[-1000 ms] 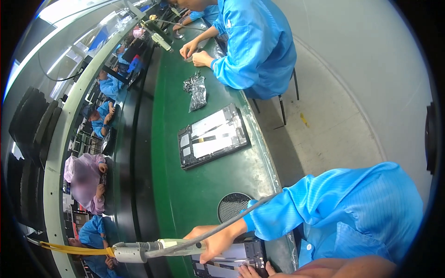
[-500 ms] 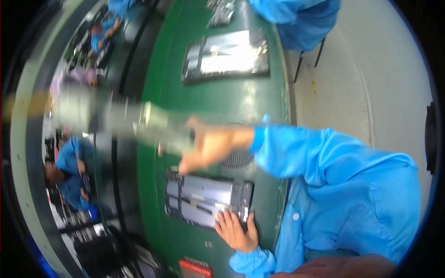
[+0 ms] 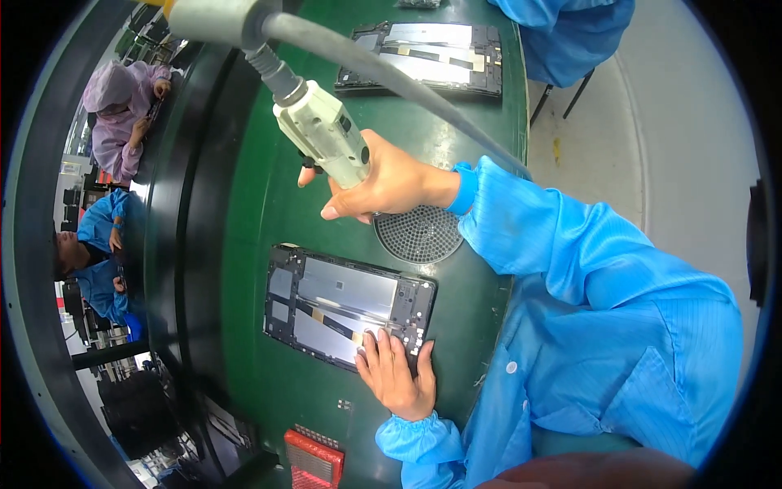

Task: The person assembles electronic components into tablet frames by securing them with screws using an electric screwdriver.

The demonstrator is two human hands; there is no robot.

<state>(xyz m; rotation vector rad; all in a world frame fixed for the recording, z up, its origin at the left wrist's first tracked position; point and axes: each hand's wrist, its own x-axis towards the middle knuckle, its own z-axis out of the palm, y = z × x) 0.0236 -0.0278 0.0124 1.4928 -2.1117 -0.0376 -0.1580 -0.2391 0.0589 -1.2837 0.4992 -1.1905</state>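
My right hand (image 3: 399, 179) is wrapped around the lower part of a pale power screwdriver (image 3: 322, 126), held above the green bench; its bit is hidden. Below it lies a tablet with its back off (image 3: 346, 285), showing silver battery panels in a black frame and a dark flex cable with gold ends. Resting flat on the near corner of this tablet is my left hand (image 3: 399, 379), its fingers stretched out over the frame and cable end. Partly under my right forearm sits a round black dish with a grid surface (image 3: 419, 235).
A second opened tablet (image 3: 423, 57) lies at the top of the bench (image 3: 244, 326). A red tray with a grid block (image 3: 314, 456) stands at the lower edge, with tiny parts (image 3: 346, 405) nearby. A grey hose (image 3: 407, 85) crosses above. Other people sit at the far left.
The screwdriver has swung from a blurred, nearly level pose to a steeper one, and my right hand has risen in view. My left hand stays on the tablet. The whole view has shifted.
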